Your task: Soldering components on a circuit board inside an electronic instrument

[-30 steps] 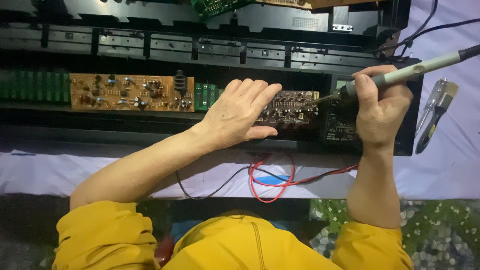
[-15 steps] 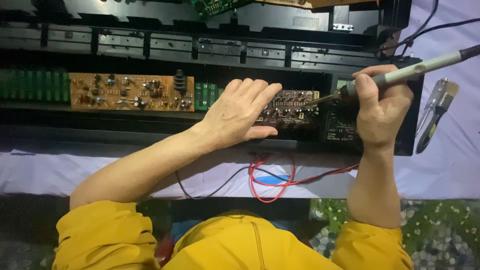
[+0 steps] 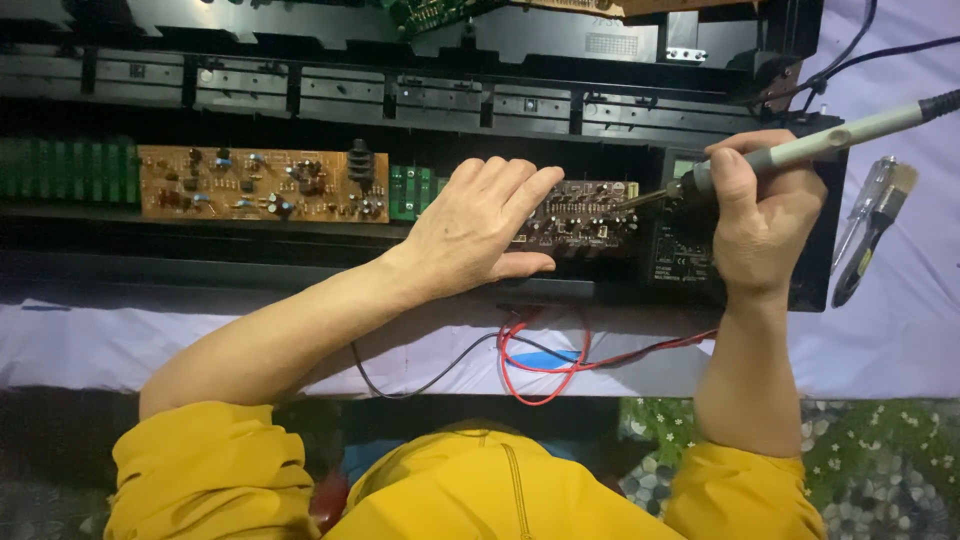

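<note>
the small dark circuit board crowded with tiny components [image 3: 585, 212] lies between the two hands, seated in the long black plastic chassis [image 3: 300, 250] with its long axis running left to right along the chassis. the left hand [image 3: 478, 228] lies flat and open on the board's left end, fingers stretched together toward the upper right and thumb along the board's near edge; it presses rather than grips, closed on nothing. the right hand [image 3: 762, 215] is curled shut around the grey-handled soldering iron [image 3: 800, 150], whose shaft slants from upper right down to lower left, so the tip meets the board's right end, just beside the left fingertips [image 3: 545, 180]. the right hand is the nearer to that contact point by way of the tool; the left hand covers the opposite end.

room is tight: the chassis's far rail runs just behind the board, its front lip just below, and a dark meter-like unit [image 3: 685, 250] sits under the right hand. a brown circuit board [image 3: 262, 185] lies well apart to the left. red and black wires [image 3: 540, 355] loop over the white-covered counter [image 3: 900, 330] near the body, and a screwdriver and small brush [image 3: 872, 225] rest to the right, clear of the iron's cord.
</note>
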